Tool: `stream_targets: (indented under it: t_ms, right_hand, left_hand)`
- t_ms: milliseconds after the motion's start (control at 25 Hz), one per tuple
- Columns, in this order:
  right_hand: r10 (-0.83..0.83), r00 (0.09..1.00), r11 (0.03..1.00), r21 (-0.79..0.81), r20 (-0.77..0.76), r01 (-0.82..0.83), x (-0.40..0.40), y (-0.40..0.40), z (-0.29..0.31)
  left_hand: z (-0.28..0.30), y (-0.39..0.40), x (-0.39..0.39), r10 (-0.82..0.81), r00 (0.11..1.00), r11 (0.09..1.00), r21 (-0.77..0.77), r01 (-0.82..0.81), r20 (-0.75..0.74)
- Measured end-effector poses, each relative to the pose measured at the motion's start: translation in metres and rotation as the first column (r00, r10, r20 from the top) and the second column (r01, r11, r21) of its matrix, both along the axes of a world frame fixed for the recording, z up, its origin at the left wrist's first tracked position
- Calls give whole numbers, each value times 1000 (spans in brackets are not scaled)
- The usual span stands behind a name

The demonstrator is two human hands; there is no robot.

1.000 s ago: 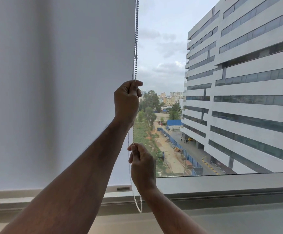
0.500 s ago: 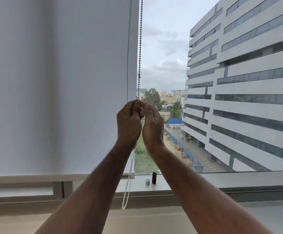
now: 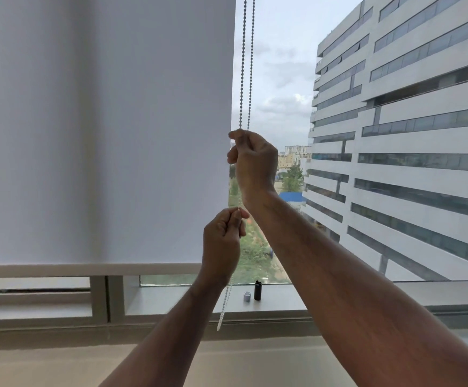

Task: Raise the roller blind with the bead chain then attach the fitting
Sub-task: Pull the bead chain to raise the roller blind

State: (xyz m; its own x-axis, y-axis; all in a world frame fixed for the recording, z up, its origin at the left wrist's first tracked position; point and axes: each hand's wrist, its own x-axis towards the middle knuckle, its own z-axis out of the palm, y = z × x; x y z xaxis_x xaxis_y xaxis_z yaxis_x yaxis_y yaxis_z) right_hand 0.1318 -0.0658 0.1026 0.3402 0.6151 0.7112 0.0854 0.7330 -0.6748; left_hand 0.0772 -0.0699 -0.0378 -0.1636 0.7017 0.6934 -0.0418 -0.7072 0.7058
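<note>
Head view, right hand pinching bead chain, blind edge beside

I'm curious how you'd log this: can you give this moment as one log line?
step: raising blind | right hand: gripping bead chain high | left hand: pinching chain lower | roller blind: bottom just above sill | fitting: not attached

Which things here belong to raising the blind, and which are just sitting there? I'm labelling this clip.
Belongs to the job:
roller blind
bead chain
right hand, upper grip on the chain
left hand, lower grip
small grey piece on the sill, possibly the fitting

Just there:
black cylinder
window sill
</note>
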Motion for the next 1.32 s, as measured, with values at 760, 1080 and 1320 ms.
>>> stream_targets:
  t_ms: [760, 1080, 1320]
  right_hand:
    - [-175, 973, 981, -63, 154, 186, 7, -8, -118]
    - [-142, 977, 984, -86, 159, 157, 3, -15, -168]
    - [-186, 967, 973, -107, 175, 206, 0, -13, -191]
  left_hand:
    - [140, 3, -15, -61, 980, 998, 41, 54, 191]
    - [154, 13, 2, 24, 994, 995, 98, -35, 106]
    - [122, 16, -1, 81, 994, 984, 150, -92, 79]
